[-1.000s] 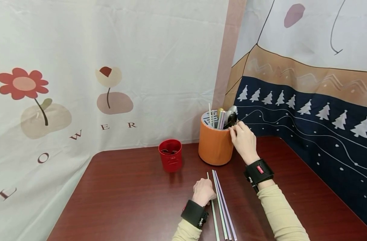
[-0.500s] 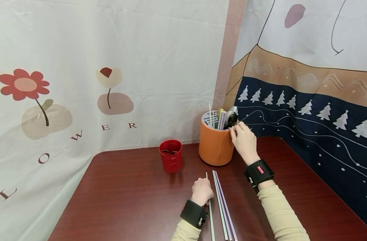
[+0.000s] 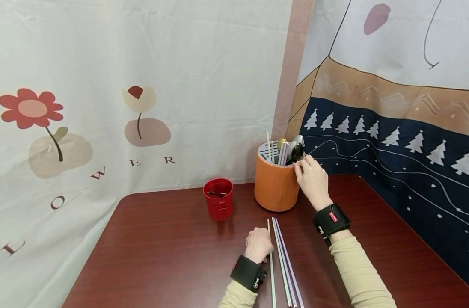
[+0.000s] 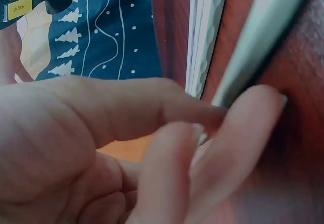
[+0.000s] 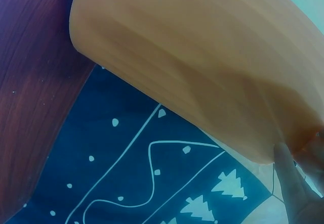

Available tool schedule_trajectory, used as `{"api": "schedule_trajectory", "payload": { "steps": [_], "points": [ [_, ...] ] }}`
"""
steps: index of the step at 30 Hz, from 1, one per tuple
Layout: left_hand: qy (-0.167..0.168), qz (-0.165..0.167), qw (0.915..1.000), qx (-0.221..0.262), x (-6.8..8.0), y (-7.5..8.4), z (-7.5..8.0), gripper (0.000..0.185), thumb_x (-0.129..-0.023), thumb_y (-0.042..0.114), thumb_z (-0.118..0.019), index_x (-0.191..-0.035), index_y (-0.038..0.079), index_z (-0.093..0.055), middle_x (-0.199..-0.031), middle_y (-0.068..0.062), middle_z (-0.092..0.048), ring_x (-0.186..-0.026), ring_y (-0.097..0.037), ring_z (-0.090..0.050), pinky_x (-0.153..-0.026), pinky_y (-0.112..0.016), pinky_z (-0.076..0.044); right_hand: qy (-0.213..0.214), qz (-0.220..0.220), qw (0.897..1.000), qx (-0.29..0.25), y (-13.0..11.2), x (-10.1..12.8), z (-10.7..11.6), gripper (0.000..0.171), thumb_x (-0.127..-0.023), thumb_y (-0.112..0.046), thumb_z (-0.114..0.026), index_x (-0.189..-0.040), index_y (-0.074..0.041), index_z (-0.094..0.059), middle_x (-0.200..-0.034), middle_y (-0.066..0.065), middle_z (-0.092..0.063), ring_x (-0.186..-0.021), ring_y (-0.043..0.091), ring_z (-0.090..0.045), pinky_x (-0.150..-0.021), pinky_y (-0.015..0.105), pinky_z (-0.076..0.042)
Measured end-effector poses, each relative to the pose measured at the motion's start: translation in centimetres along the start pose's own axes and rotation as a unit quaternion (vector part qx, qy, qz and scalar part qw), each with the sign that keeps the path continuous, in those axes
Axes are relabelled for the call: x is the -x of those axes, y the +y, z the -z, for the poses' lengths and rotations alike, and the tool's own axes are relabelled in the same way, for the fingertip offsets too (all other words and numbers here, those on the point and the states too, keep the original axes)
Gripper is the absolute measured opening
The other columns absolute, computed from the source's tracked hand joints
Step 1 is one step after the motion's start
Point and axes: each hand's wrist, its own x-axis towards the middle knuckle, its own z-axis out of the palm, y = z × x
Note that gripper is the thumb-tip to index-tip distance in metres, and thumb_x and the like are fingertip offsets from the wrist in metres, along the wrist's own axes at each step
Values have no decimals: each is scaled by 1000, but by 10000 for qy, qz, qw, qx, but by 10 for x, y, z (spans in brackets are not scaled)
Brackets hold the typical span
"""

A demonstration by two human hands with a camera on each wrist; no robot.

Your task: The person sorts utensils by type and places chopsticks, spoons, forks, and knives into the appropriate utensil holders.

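My left hand is low over the table and pinches a pale green chopstick. In the left wrist view the curled fingers meet at this chopstick's shaft, partly covering it. Just right of it lie several pastel chopsticks, close together and pointing away. My right hand grips the upper right rim of an orange utensil holder, thumb against the wall. Upright in the holder's slotted top stand chopsticks, a black spoon, a silver spoon and a gold one. Their lower ends are hidden.
A red cup with dark items inside stands left of the holder. Behind the brown table hangs a printed white cloth; a navy cloth with white trees borders the right side.
The green chopstick under my left hand shifted left, then its far end came back right, nearer the other chopsticks. My right hand stays on the holder's rim.
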Motion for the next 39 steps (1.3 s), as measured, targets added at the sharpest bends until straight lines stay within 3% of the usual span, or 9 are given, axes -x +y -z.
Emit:
{"api": "schedule_trajectory", "payload": {
  "steps": [4, 11, 21, 31, 39],
  "points": [
    [-4, 15, 9997, 228, 0, 0, -2, 33, -74, 9, -71, -48, 14, -50, -55, -7, -59, -52, -23, -58, -46, -34, -49, -13, -9, 10000, 1, 0, 0, 0, 22, -92, -16, -61, -76, 0, -65, -77, 10, -52, -64, 29, -53, -50, 42, -45],
    [-145, -16, 9997, 193, 0, 3, -3, 29, -72, 11, -74, -51, 12, -54, -51, -5, -56, -48, -20, -55, -47, -32, -49, 24, 13, 10000, -25, -1, 0, 1, 23, -91, -16, -62, -76, 0, -65, -77, 10, -52, -64, 29, -52, -50, 42, -45],
    [126, -170, 9995, 254, 3, 3, -2, 38, -70, 14, -75, -45, 14, -46, -43, -3, -53, -44, -19, -50, -41, -30, -44, 9, -15, 10000, 12, 0, 0, 0, 23, -92, -16, -61, -76, 0, -65, -77, 10, -52, -64, 29, -53, -50, 42, -45],
    [839, -346, 9939, 621, -2, -2, 21, 37, -71, 18, -74, -45, 13, -48, -48, -3, -50, -50, -24, -54, -41, -32, -38, -36, -34, 10000, 37, 0, -1, 0, 22, -92, -16, -60, -76, -1, -65, -76, 10, -52, -64, 28, -52, -50, 40, -44],
    [1533, -396, 9818, 1048, -1, -3, 42, 32, -76, 14, -67, -51, 13, -48, -46, 1, -45, -44, -17, -47, -39, -25, -31, -30, -17, 10000, 35, 0, 0, -1, 22, -92, -15, -60, -77, 0, -65, -77, 10, -52, -64, 29, -52, -50, 41, -44]
  ]
}}
